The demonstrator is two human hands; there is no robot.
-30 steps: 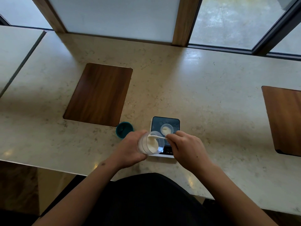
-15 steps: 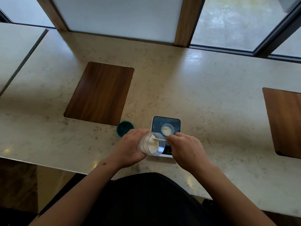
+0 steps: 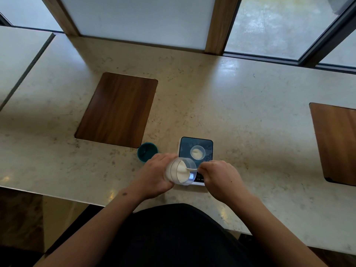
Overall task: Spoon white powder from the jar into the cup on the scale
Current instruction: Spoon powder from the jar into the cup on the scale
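My left hand (image 3: 154, 174) grips a clear jar (image 3: 180, 171) of white powder, tilted with its mouth toward the right, just in front of the scale (image 3: 196, 145). My right hand (image 3: 219, 177) pinches a thin white spoon (image 3: 190, 169) whose bowl is inside the jar's mouth, in the powder. A small clear cup (image 3: 197, 152) with some white powder in it stands in the middle of the dark scale platform. The jar hides the scale's front left corner and part of its display.
A teal lid (image 3: 147, 151) lies on the stone counter (image 3: 250, 132) left of the scale, beside my left hand. Wooden inlay panels sit at the left (image 3: 117, 109) and far right (image 3: 336, 143). Windows run along the far edge; the counter's near edge is at my body.
The spoon's bowl has gone a little deeper into the jar's powder. Both hands stay almost where they were, and the jar stays tilted.
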